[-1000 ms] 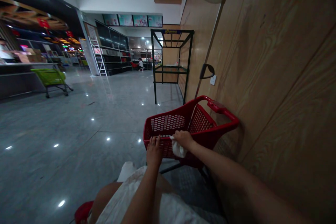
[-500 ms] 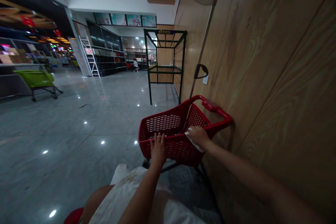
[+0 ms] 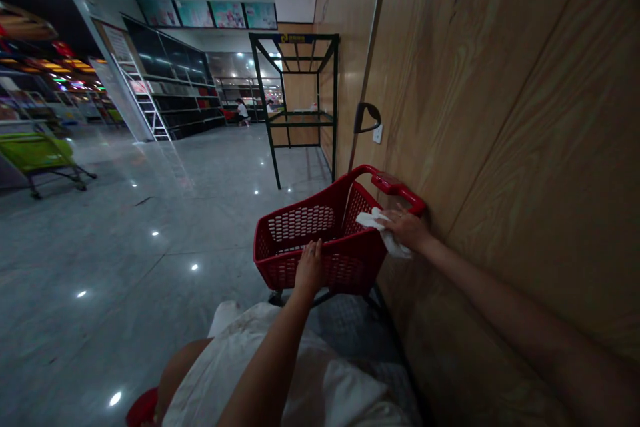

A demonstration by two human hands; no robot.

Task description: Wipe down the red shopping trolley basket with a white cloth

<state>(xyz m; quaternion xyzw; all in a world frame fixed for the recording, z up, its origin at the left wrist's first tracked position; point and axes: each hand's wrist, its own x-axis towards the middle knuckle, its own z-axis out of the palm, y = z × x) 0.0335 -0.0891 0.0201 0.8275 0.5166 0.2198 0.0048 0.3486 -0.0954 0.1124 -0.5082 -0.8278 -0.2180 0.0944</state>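
A red plastic shopping cart (image 3: 350, 265) with perforated sides stands in front of me, close against the wall. My left hand (image 3: 309, 271) is closed over its near rim, fingertips on the inside. In my right hand (image 3: 407, 228) is a white cloth (image 3: 371, 219), held against the rear corner of the near side, just below the push handle (image 3: 395, 188). Part of the cloth hangs down outside the cart under that hand. The basket's floor is mostly hidden by the near side.
A wood-grain wall (image 3: 480, 147) runs along my right, with a dark loop handle (image 3: 367, 119) near it. Beyond the cart stands a dark metal rack (image 3: 301, 124). A green cart (image 3: 37, 152) is at left; a ladder (image 3: 149, 110) and a crouching person (image 3: 243, 112) are farther back.
My right hand has slid with the cloth along the near rim toward the push handle. My left hand has gone from fingers spread to closed on the rim, slightly farther right. The view has shifted.
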